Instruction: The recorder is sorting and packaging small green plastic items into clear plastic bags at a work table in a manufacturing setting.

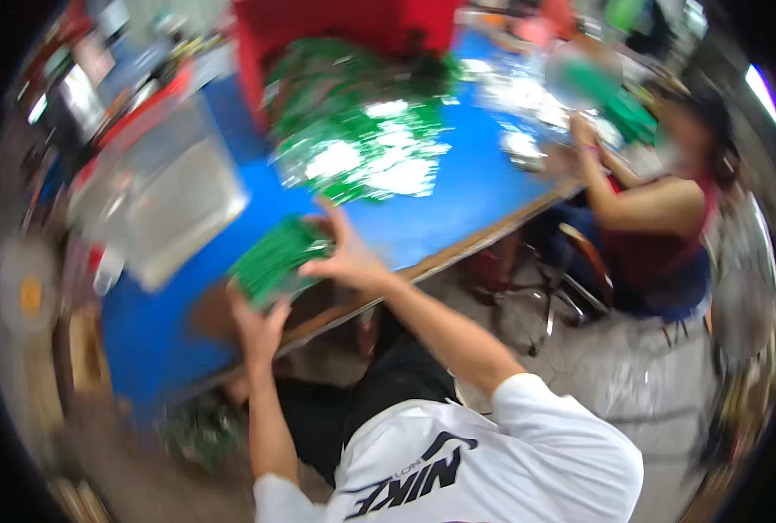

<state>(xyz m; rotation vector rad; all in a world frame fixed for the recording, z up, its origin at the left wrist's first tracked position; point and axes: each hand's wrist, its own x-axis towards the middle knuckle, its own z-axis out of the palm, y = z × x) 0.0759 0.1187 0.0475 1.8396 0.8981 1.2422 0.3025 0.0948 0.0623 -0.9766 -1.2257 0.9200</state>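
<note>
Between my two hands is a green block-shaped bundle [279,259] with a ridged, stranded look; blur hides its exact kind. My left hand [257,324] grips its near left end, thumb and fingers apart around it. At the opposite end, my right hand [353,260] clasps the bundle with the thumb on the near side. Both hands are over the blue tabletop [166,327], close to its near edge. Just beyond them lies a heap of shiny green packets [362,144] that look wrapped in clear plastic.
A red open-fronted bin [349,19] stands behind the heap. Clear plastic sheets or bags [187,205] lie at the left. On the right a co-worker [658,200] sits at the table, hands near silvery packets [523,144]. A wheeled chair base [540,314] is below the table edge.
</note>
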